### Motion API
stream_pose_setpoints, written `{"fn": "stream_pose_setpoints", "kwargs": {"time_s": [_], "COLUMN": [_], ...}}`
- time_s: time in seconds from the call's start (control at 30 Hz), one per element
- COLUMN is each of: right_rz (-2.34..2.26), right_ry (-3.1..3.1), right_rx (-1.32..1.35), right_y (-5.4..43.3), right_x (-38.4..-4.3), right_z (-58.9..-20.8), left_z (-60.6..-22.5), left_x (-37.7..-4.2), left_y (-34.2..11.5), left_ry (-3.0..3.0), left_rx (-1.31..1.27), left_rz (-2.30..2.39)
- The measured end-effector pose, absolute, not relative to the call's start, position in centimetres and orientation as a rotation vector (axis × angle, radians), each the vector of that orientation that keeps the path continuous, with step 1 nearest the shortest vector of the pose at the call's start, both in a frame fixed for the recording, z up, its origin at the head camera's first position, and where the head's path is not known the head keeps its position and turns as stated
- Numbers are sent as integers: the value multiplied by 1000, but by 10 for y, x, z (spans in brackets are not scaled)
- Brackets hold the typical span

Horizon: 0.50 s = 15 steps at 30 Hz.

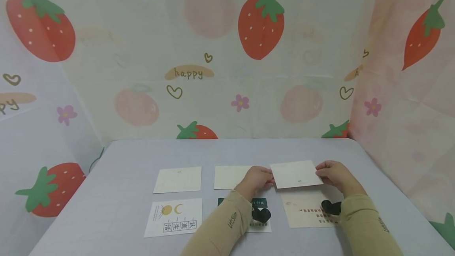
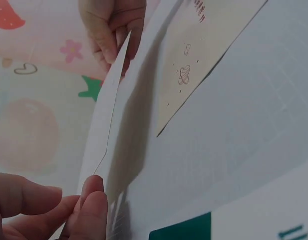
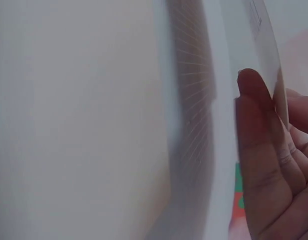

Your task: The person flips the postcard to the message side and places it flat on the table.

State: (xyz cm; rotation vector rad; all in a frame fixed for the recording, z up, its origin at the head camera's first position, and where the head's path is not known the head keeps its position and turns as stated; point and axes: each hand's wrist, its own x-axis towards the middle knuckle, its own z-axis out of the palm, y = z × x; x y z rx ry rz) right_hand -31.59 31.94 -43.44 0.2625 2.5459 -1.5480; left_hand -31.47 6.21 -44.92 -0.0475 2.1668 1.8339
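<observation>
A white card (image 1: 296, 175), with small print near its lower edge, is held raised and tilted above the table. My right hand (image 1: 335, 175) pinches its right edge between thumb and fingers; the right wrist view shows that grip (image 3: 273, 145) close up. At the card's left edge, my left hand (image 1: 256, 179) holds it with curled fingers (image 2: 94, 205). Below the raised card lies a cream card (image 1: 302, 210) with reddish writing, partly covered by the right wrist. A white card with a dark green band (image 1: 261, 202) lies mostly under my left forearm.
On the left of the table (image 1: 124, 177) lie a blank-looking white card (image 1: 177, 180) and, nearer, a card with a yellow sun and moon drawing (image 1: 174, 216). Another pale card (image 1: 229, 177) sits just left of my left hand. Strawberry-printed cloth (image 1: 227, 110) walls the back and sides.
</observation>
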Motion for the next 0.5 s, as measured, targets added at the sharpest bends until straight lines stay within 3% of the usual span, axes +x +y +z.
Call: {"fn": "stream_pose_setpoints", "kwargs": {"time_s": [0.5], "right_rz": [-1561], "right_ry": [2412], "right_rx": [316], "right_y": [318], "right_x": [-319], "right_z": [-436], "left_z": [-447], "left_x": [-312], "left_y": [66], "left_ry": [2116], "left_rx": [-85], "left_rz": [1853]}}
